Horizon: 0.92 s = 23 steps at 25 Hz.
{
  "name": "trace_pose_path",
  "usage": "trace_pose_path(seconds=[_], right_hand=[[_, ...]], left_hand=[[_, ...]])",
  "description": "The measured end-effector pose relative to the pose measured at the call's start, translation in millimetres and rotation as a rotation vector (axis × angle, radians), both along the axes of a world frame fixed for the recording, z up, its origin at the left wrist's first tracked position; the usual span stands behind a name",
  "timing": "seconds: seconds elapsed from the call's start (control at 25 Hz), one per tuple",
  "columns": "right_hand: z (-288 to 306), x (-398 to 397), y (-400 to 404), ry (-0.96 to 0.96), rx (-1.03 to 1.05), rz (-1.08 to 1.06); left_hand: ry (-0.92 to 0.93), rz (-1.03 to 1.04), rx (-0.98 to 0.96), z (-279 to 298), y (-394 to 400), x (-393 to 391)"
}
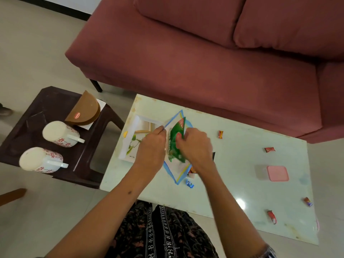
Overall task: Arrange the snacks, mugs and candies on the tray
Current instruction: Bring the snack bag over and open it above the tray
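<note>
My left hand point(151, 146) pinches the blue-edged rim of a clear plastic bag point(179, 170) in the middle of the pale table. My right hand point(195, 146) grips a green snack packet point(174, 144) that sits partly inside that bag. A white tray point(130, 127) with a leaf picture lies just left of the bag, partly under my left hand. Two white mugs with red flowers point(60, 134) point(40, 160) stand on the dark side table to the left. Wrapped candies lie scattered on the table: point(220, 134), point(270, 149), point(189, 183).
More candies point(308, 201) point(272, 216) lie near the table's right front edge. A small box with a pink lid point(277, 173) stands on the right. A brown half-round holder point(84, 110) rests on the side table point(55, 101). A maroon sofa point(204, 53) runs behind.
</note>
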State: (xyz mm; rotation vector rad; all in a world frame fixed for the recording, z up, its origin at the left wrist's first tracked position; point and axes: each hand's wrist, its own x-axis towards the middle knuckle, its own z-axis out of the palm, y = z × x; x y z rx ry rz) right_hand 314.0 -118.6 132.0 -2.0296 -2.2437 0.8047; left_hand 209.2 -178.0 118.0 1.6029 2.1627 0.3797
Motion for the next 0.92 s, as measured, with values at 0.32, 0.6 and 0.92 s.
trace_pose_path(seconds=[0.32, 0.6, 0.92], right_hand=[[82, 80, 45, 0.342, 0.261, -0.175], [-79, 62, 82, 0.125, 0.107, -0.147], [-184, 63, 93, 0.153, -0.119, -0.32]], left_hand=[[0.034, 0.16, 0.016, -2, 6, -32], [0.019, 0.167, 0.067, -2, 7, -47], [-0.033, 0.151, 0.111, -14, 2, -55]])
